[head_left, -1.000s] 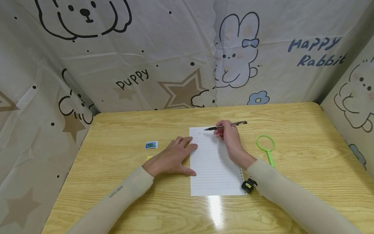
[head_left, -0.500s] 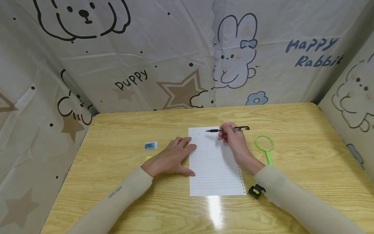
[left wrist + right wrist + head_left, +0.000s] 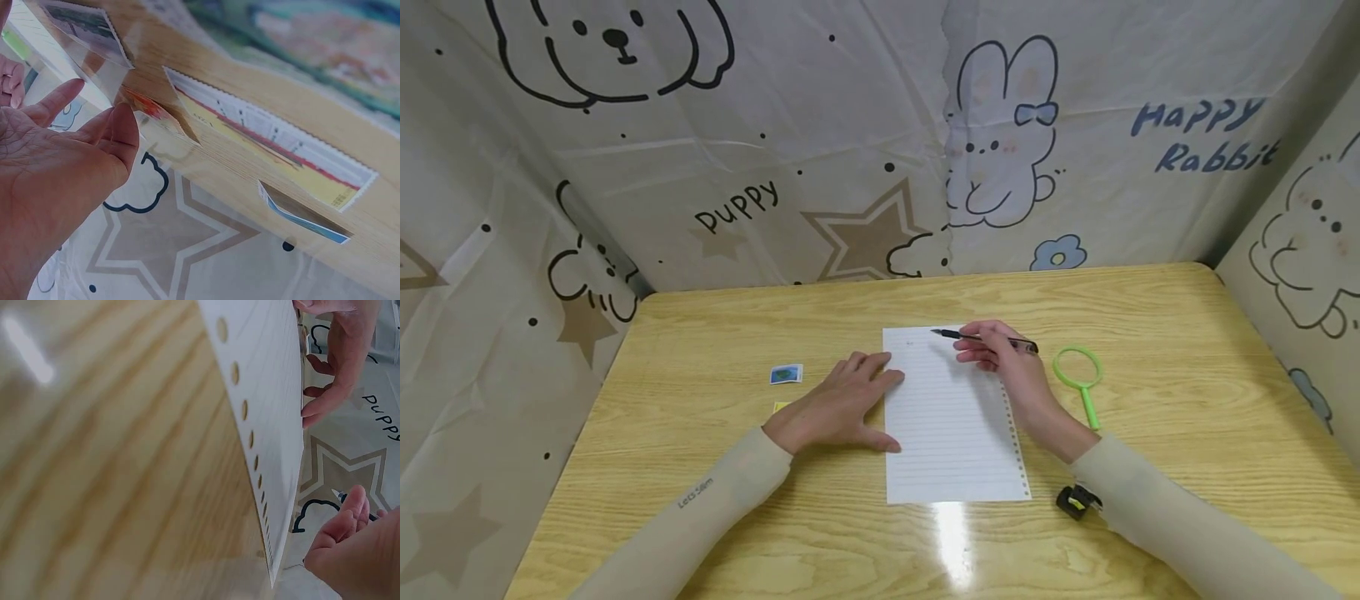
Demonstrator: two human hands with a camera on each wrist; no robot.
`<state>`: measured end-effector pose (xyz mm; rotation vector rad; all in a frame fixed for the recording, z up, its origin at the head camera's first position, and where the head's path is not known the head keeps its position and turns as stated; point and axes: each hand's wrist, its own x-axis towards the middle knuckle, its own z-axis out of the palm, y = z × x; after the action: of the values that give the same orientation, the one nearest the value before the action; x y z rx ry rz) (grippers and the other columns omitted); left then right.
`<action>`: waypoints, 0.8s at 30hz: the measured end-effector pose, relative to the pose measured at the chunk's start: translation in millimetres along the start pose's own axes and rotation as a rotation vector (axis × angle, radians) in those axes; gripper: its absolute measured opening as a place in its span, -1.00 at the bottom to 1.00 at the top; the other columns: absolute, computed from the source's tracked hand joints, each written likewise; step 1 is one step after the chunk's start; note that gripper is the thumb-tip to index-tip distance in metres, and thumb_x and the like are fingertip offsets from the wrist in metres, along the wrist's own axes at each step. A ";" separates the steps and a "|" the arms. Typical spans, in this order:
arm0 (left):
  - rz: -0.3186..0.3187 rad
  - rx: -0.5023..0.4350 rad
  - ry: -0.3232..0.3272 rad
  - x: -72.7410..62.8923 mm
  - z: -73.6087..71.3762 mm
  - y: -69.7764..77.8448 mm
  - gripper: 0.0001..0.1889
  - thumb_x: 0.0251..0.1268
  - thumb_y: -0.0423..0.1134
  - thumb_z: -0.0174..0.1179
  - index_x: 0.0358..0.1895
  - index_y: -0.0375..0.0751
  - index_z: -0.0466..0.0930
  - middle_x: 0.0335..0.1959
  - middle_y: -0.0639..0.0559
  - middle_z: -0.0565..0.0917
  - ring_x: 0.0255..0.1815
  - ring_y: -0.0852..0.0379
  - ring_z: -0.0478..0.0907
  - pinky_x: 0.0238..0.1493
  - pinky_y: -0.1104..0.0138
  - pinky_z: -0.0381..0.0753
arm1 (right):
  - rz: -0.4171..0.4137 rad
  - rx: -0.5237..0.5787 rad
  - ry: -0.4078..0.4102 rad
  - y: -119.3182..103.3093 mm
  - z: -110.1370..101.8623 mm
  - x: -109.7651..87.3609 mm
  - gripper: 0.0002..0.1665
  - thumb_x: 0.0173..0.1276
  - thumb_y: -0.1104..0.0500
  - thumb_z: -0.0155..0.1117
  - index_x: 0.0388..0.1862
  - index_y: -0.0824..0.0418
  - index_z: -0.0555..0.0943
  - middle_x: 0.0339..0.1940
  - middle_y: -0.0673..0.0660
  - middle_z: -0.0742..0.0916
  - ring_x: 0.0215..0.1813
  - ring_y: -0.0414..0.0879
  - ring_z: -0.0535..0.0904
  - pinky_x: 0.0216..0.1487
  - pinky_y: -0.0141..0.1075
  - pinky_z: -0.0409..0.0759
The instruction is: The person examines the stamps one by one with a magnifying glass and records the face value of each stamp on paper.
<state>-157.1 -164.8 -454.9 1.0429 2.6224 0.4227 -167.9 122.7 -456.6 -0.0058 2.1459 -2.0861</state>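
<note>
A sheet of lined paper (image 3: 947, 442) with punched holes along its right edge lies on the wooden table, with a small faint mark near its top left. My left hand (image 3: 842, 404) rests at the sheet's left edge, fingers spread. Over the upper right of the paper, my right hand (image 3: 1015, 367) pinches a black pen (image 3: 950, 333) whose tip points left. In the right wrist view the pen tip (image 3: 337, 495) shows above the sheet, away from its surface. Beside the left hand lie a blue stamp (image 3: 786, 374) and a yellow one (image 3: 781, 407), mostly hidden by that hand.
A green magnifying glass (image 3: 1091, 408) lies right of the paper. Several stamps, including a yellow and red one (image 3: 269, 140), appear in the left wrist view. A black device (image 3: 1072, 502) sits at the right cuff. Printed cloth (image 3: 850, 125) hangs behind the table.
My right hand has drawn back to the right and toward me with the pen, its tip shifting slightly right and the pen turning. The left hand stays in place.
</note>
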 end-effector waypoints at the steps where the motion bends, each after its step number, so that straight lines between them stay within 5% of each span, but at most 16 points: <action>1: 0.000 -0.003 0.000 -0.2 -0.2 0.2 0.03 0.27 0.31 0.53 0.64 -0.18 0.34 0.68 -0.31 0.20 0.58 -0.27 0.19 0.56 -0.14 0.20 | -0.016 -0.014 -0.010 0.0 -0.9 -1.6 -0.50 0.85 0.01 -0.08 0.31 0.38 0.60 0.10 0.27 0.80 0.00 -0.11 0.75 0.17 -0.22 0.61; 8: 0.013 -0.016 0.008 -1.7 -0.9 0.8 0.01 0.28 0.29 0.55 0.63 -0.20 0.35 0.68 -0.33 0.20 0.58 -0.29 0.19 0.56 -0.15 0.18 | -0.139 -0.104 -0.002 0.2 -10.1 -14.0 -0.54 0.85 0.03 -0.08 0.30 0.39 0.52 -0.06 0.32 0.69 -0.15 -0.01 0.62 0.03 -0.30 0.62; 17: 0.016 -0.016 0.000 -0.8 -0.6 0.3 0.02 0.28 0.28 0.55 0.64 -0.20 0.34 0.68 -0.33 0.19 0.59 -0.30 0.18 0.56 -0.17 0.18 | -0.259 -0.380 -0.012 -3.0 -27.4 -29.2 -0.59 0.85 0.02 -0.06 0.33 0.30 0.50 0.13 0.30 0.70 0.16 0.05 0.63 0.16 -0.36 0.55; 24: 0.015 -0.014 0.001 -0.5 -0.5 0.6 0.01 0.28 0.27 0.56 0.63 -0.21 0.34 0.68 -0.34 0.20 0.58 -0.30 0.19 0.55 -0.16 0.20 | -0.272 -0.488 -0.024 -1.9 -40.6 -35.9 -0.55 0.86 -0.04 -0.06 0.32 0.24 0.59 0.06 0.20 0.76 0.09 0.05 0.67 0.05 -0.37 0.57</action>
<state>-156.5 -164.8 -454.1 1.0594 2.6104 0.4445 -137.0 166.8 -450.0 -0.3934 2.7057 -1.6030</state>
